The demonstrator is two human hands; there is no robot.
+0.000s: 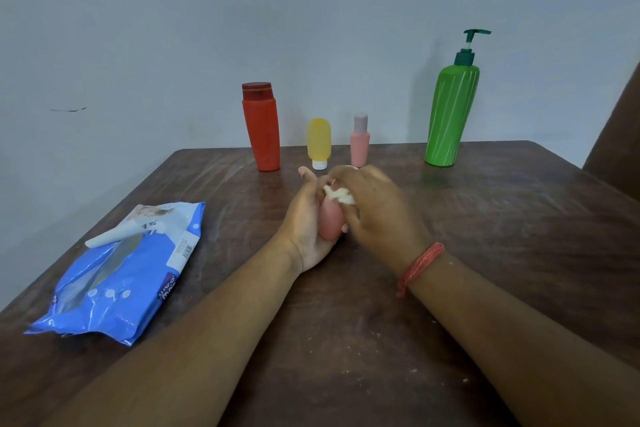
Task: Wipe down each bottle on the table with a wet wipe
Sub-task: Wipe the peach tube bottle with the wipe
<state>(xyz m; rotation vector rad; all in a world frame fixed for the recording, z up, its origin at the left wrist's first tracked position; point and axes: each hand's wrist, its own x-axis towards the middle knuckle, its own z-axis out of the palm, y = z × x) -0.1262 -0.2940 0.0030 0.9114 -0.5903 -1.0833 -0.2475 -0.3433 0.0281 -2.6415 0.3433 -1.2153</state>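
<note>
Centrally, above the brown wooden table [485, 253], a small pink bottle [330, 224] is being held in the left hand [308, 218], whose palm is being turned inward with the fingers curled round the bottle's far side and the thumb raised beside it. A crumpled white wet wipe [341, 196] is being pinched by the right hand [377, 208], its fingers bent closely over the wipe, and the wipe is being pressed against the upper part of the pink bottle. A red thread band [420, 267] is being worn on the right wrist.

Along the far edge of the table four more bottles are being kept upright in a row: a red bottle [262, 128] with a darker cap, a yellow squeeze tube [319, 142] standing on its white cap, a small pink bottle with a mauve cap [360, 142], and a tall green pump bottle [450, 111], well apart to the right. A blue wet-wipe pack [131, 274] is lying flat at the table's left side, its flap peeled back.
</note>
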